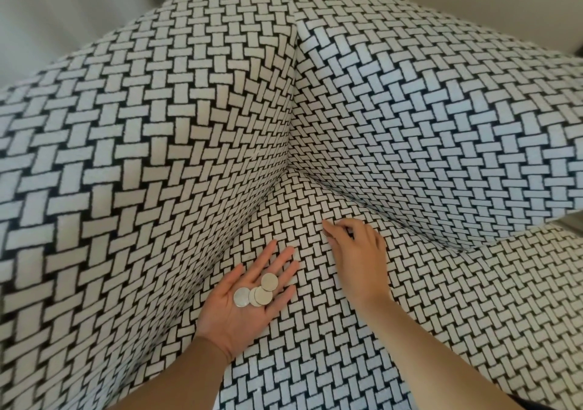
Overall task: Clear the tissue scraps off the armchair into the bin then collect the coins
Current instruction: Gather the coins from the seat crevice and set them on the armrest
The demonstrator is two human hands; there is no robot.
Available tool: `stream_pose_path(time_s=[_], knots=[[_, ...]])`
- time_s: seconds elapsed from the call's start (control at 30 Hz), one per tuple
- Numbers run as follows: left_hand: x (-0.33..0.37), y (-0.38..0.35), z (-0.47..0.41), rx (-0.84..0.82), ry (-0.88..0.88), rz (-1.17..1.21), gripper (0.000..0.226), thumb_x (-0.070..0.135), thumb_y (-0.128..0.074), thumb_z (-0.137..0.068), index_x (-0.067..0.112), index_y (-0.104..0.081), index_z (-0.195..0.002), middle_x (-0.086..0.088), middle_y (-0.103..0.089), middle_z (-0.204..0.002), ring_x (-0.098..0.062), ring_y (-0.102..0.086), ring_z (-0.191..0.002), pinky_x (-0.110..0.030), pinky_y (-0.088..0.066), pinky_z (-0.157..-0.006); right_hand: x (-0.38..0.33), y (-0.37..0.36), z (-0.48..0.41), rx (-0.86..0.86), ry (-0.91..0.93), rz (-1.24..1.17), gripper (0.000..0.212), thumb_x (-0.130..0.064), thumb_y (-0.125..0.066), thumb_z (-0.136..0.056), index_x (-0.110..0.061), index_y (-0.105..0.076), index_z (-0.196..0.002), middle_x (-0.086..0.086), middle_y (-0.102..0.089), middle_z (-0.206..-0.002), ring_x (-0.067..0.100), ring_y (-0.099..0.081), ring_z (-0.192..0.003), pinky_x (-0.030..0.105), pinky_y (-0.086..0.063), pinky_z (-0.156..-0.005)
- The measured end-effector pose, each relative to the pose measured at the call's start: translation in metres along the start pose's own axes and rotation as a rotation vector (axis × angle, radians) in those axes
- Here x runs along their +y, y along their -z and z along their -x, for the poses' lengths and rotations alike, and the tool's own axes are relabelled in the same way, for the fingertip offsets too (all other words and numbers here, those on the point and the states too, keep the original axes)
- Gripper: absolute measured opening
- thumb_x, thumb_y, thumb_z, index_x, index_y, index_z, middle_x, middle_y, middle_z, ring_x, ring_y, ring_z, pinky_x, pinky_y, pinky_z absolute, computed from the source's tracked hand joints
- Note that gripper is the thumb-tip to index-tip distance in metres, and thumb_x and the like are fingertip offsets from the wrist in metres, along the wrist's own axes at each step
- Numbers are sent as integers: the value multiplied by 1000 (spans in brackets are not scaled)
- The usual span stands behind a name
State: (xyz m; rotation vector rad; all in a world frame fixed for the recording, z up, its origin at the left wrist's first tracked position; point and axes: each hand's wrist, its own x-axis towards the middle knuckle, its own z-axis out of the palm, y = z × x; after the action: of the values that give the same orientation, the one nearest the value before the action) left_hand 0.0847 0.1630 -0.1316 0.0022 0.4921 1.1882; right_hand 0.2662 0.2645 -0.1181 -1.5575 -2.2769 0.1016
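— Condition of the left hand?

— The left hand (243, 312) was palm up over the seat (315, 346) of the armchair (142, 157), fingers straight and slightly spread. Four silver coins (263, 294) lay bunched on the palm and finger bases, some overlapping. Nothing was gripped; the coins were merely carried.

— And the right hand?

— The right hand (355, 252) was palm down on the seat, just beside the left and nearer the inner corner where two upholstered walls met. Its fingers were curled, and the fingertips (326, 225) were drawn together against the fabric. A small pale edge showed at the tips. Whether that was a coin or the weave could not be determined, so its hold could not be told.

— Surroundings?

— Black-and-white basket-weave upholstery throughout. A pale curtain (63, 9) hung behind the chair, upper left.
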Motion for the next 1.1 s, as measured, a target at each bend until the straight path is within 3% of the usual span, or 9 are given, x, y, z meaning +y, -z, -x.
stream_pose_path(time_s=[0.13, 0.23, 0.33, 0.4, 0.53, 0.67, 0.77, 0.93, 1.1], knots=[[1, 0, -1, -4, -9, -13, 52, 31, -20, -100, 17, -9, -148, -7, -3, -157, -24, 3, -145, -41, 6, -118, -5, 3, 2, 86, 3, -59, 23, -20, -62, -83, -14, -71, -104, -1, -70, -96, 19, -64, -88, 40, -52, -83], [1, 0, -1, -4, 0, 5, 52, 31, -21, -100, 17, -9, -148, -7, -5, -156, -24, 0, -145, -42, 3, -118, -11, 7, 3, 99, -133, -210, 20, -21, -59, -87, -14, -72, -100, -4, -70, -89, 15, -62, -83, 39, -53, -79], [1, 1, -1, -5, -7, 6, 52, 31, -21, -99, 17, -9, -148, -8, -4, -156, -25, 0, -145, -42, 5, -118, -23, 16, 2, 109, -282, -493, 12, -16, -63, -88, -20, -71, -95, -18, -64, -79, -3, -57, -76, 22, -50, -78], [1, 2, -1, -5, -11, 4, 52, 32, -21, -99, 17, -9, -148, -8, -4, -157, -25, 0, -145, -43, 6, -118, -33, 22, 2, 29, -322, -632, 11, -21, -62, -89, -27, -71, -88, -24, -64, -78, -7, -57, -85, 11, -44, -79], [0, 3, 0, -17, -43, -28, 52, 33, -19, -100, 16, -5, -147, -9, -3, -156, -25, 1, -145, -43, 6, -117, -58, 29, 2, -182, -302, -789, 9, -26, -66, -85, -28, -75, -81, -20, -69, -77, -2, -56, -91, 9, -39, -81], [0, 3, 0, -34, -79, -69, 53, 33, -17, -100, 16, -3, -148, -7, -5, -156, -19, 3, -144, -42, 17, -115, -74, 27, 4, -231, -284, -773, 3, -30, -71, -79, -30, -74, -78, -18, -67, -74, -3, -50, -92, 11, -38, -79], [1, 2, -1, -43, -69, -59, 53, 32, -18, -100, 15, -3, -147, -9, -10, -156, -20, -4, -145, -42, 10, -117, -74, 20, 6, -215, -259, -682, 5, -30, -72, -80, -28, -75, -84, -20, -66, -74, -5, -46, -94, 14, -39, -79], [2, 3, -1, 13, -47, -50, 54, 33, -24, -100, 15, -5, -148, -7, 0, -156, -20, 0, -145, -42, -2, -118, -67, 18, 11, -179, -163, -589, 16, -29, -69, -82, -30, -73, -97, -20, -66, -86, -4, -43, -97, 9, -38, -81], [2, 3, 0, 4, -60, -65, 53, 33, -13, -99, 14, 1, -147, -8, 3, -156, -21, 3, -145, -39, 0, -118, -54, 28, 15, -260, -164, -656, 21, -28, -62, -89, -30, -68, -109, -30, -57, -97, -4, -51, -103, 14, -43, -88]])
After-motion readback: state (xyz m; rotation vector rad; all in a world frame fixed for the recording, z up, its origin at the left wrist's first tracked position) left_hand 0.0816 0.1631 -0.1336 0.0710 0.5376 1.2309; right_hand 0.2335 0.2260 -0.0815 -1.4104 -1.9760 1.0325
